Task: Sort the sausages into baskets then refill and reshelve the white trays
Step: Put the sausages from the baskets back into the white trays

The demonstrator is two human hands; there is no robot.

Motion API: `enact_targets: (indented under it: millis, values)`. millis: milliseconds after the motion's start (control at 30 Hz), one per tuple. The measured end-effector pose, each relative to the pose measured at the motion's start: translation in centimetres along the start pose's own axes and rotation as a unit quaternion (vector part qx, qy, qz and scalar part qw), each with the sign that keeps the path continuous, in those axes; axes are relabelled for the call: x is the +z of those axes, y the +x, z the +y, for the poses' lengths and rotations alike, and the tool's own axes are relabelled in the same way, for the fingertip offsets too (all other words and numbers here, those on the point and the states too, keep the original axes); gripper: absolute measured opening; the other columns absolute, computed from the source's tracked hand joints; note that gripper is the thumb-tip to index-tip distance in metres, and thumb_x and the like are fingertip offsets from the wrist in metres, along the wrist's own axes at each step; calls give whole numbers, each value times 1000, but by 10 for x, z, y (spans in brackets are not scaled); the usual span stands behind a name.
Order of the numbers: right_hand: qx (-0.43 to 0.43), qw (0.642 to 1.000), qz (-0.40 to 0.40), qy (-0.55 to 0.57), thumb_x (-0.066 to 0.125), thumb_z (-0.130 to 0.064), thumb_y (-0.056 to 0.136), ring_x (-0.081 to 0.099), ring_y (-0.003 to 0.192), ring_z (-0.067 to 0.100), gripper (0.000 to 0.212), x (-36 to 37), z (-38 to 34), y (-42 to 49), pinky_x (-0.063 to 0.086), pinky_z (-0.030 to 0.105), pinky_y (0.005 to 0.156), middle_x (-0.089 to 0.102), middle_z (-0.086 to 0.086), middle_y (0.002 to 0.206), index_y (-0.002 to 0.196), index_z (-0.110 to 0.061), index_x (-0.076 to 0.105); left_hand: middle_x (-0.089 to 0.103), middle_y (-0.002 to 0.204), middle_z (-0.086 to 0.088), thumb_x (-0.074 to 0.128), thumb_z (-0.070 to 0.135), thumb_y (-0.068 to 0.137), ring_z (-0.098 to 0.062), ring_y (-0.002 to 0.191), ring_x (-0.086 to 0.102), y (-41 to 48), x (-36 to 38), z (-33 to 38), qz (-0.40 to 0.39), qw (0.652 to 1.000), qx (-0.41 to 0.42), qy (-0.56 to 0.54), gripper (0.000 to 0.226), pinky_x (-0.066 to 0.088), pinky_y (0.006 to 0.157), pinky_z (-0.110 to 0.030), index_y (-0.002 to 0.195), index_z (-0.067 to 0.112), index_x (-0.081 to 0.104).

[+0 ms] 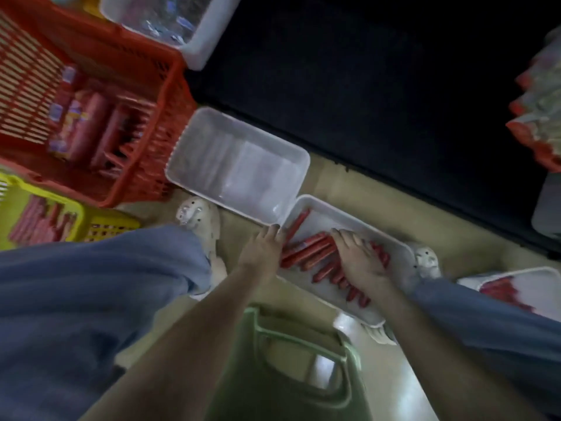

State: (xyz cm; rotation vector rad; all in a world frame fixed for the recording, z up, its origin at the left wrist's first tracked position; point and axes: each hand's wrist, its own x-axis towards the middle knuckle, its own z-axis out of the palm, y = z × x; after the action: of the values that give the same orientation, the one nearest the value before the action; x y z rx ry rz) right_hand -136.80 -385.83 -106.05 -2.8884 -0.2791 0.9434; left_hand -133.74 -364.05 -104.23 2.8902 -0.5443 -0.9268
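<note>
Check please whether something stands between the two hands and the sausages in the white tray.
Nothing visible does. The right hand lies on the sausages inside the white tray, and the left hand is at the tray's rim, beside their ends.

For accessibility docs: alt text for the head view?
Both hands reach into a white tray of red sausages on the floor: right hand lies over them, left hand at its edge. An empty white tray adjoins it, by a red basket and yellow basket.
</note>
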Motion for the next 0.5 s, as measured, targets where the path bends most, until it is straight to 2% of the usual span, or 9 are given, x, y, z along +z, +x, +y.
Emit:
enact_targets:
  millis: [67,100,167,233,300,333,367,433,500]
  values:
    - [-19,999,-34,-29,49,-18,93,32,137,23,66,19,7,12,23,34,113,30,7,151,150,-9,19,51,139,-15,54,15,81,-33,117,56,10,15,-3,-7,1000,28,11,55,48,89,-35,135,8,50]
    - [-45,998,-35,-42,58,-20,86,44,131,26,67,27,7,20,30,38,109,41,11,145,146,-5,30,58,131,-17,58,15,73,-33,111,61,12,22,-7,-7,999,48,22,57,52,85,-36,129,7,57]
    - [-105,991,-32,-79,74,-37,64,60,112,29,79,45,4,40,38,42,101,60,13,126,132,-5,51,60,128,-19,66,21,66,-34,113,61,16,38,-15,7,997,70,37,68,50,92,-40,130,3,55]
    - [-139,978,-84,-133,74,-63,43,58,113,27,105,62,0,58,36,44,104,60,7,124,132,-11,53,41,146,-20,64,33,72,-36,132,44,14,49,-19,35,995,88,31,90,31,109,-45,147,5,23]
    - [-139,968,-131,-162,76,-71,35,53,116,24,119,73,-6,71,33,45,108,56,2,124,136,-14,48,7,157,-16,55,39,83,-36,145,16,16,54,-19,27,995,85,33,96,8,116,-45,150,14,-10]
    - [-125,964,-149,-180,77,-73,35,52,114,21,122,74,-10,76,32,42,107,55,-1,122,137,-14,43,-1,157,-14,55,38,84,-36,146,11,20,59,-18,28,996,77,32,95,2,117,-46,150,17,-10]
    - [-112,961,-154,-200,76,-74,38,52,110,19,120,73,-14,80,31,38,104,54,-3,119,135,-14,37,0,157,-14,58,36,83,-37,145,13,24,62,-15,32,996,74,29,93,1,117,-47,150,18,-3]
    - [-117,955,-143,-231,74,-71,52,49,110,19,105,69,-21,83,29,36,102,50,-1,119,131,-16,33,1,158,-17,60,28,82,-37,145,13,32,62,-8,44,996,64,49,91,-5,117,-47,150,17,1]
    - [-129,948,-159,-243,70,-66,65,43,119,22,95,69,-21,83,27,35,106,45,2,127,135,-15,30,-31,150,-18,46,24,93,-36,144,-14,37,65,-3,25,991,85,95,85,-17,113,-47,145,16,-20]
